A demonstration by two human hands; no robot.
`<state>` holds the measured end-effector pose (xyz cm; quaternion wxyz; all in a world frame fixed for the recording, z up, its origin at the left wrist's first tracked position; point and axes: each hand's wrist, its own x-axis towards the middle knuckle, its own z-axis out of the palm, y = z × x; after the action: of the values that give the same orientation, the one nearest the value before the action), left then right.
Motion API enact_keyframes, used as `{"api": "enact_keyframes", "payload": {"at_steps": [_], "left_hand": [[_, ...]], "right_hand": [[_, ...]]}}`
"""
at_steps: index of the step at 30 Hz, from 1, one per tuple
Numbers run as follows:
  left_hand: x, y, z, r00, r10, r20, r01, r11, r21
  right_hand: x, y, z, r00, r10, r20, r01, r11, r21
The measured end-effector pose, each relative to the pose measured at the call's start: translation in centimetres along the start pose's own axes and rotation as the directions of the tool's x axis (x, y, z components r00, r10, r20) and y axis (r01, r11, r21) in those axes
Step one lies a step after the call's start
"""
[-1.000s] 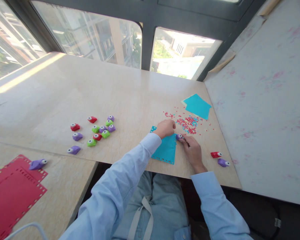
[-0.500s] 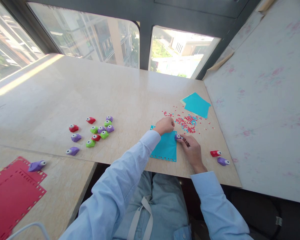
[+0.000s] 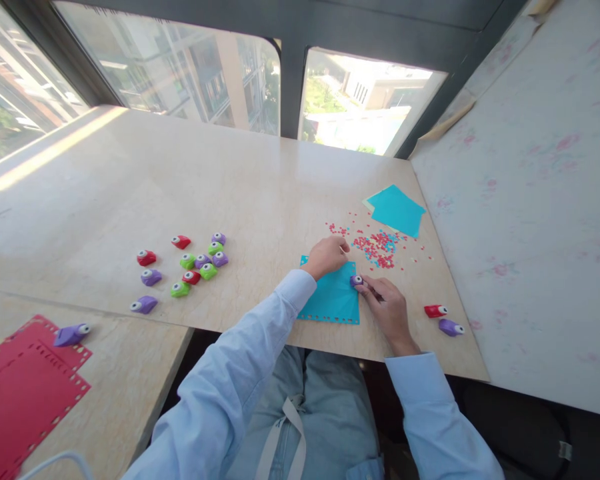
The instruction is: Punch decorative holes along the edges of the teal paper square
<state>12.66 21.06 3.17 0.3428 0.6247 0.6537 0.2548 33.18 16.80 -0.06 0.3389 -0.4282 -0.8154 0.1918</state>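
Observation:
A blue sheet of paper (image 3: 330, 297) lies before me, with punched holes along its near edge and some at its far edge. My right hand (image 3: 387, 303) grips a small purple craft punch (image 3: 357, 281), which sits on the sheet's right edge. Across the far part of the paper lies my left hand (image 3: 327, 257), its fingers curled together just past the far edge. What those fingers hold, if anything, is hidden. Beyond both hands, red and blue punched-out paper bits (image 3: 377, 248) are scattered on the table.
More blue sheets (image 3: 399, 212) lie at the far right. A red punch (image 3: 435, 311) and a purple punch (image 3: 451, 327) sit near the right edge. Several coloured punches (image 3: 191, 277) are grouped at left. Punched red sheets (image 3: 35, 393) lie at lower left. A wall (image 3: 540, 233) borders the right.
My right hand and the purple punch have shifted slightly toward me along the paper's right edge. The sheet has turned a little, and my left fingers have loosened slightly. The view has shifted slightly.

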Motion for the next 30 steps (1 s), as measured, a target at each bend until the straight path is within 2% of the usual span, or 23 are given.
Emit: {"api": "enact_keyframes", "payload": {"at_steps": [3,6,8,10,13,17,25,30], "left_hand": [[-0.3,-0.7,0.3,0.991,0.136,-0.018,-0.136,0.990,-0.038],[-1.1,-1.7,0.1,0.934,0.346,-0.085,-0.350,0.936,-0.032],[-1.9,-2.4,-0.5,0.894,0.429,-0.126,-0.430,0.902,0.024],[-2.8,-3.1,-1.2,0.871,0.486,-0.076,-0.478,0.873,0.100],[-3.6,-3.9,-2.2,0.872,0.488,0.028,-0.483,0.851,0.209],[-3.5,-4.3,-2.3,0.887,0.454,0.088,-0.460,0.848,0.264],[-2.9,-3.6,-1.0,0.887,0.456,0.077,-0.461,0.860,0.218],[-2.7,-3.3,-0.3,0.903,0.427,0.051,-0.427,0.876,0.225]], "right_hand": [[0.0,-0.3,-0.1,1.000,-0.031,-0.003,0.031,0.999,-0.014],[-0.1,-0.5,-0.2,1.000,-0.022,-0.015,0.022,1.000,-0.006],[-0.2,-0.5,-0.3,1.000,-0.007,-0.019,0.007,1.000,0.004],[-0.3,-0.5,-0.4,1.000,-0.009,-0.002,0.009,1.000,0.003],[-0.3,-0.5,-0.5,0.999,-0.030,0.037,0.031,0.999,-0.029],[-0.1,-0.6,-0.4,0.999,-0.034,0.041,0.036,0.998,-0.057],[-0.1,-0.9,-0.5,0.999,-0.012,0.041,0.015,0.998,-0.066],[0.1,-1.1,-0.6,0.998,0.012,0.056,-0.009,0.998,-0.058]]}}
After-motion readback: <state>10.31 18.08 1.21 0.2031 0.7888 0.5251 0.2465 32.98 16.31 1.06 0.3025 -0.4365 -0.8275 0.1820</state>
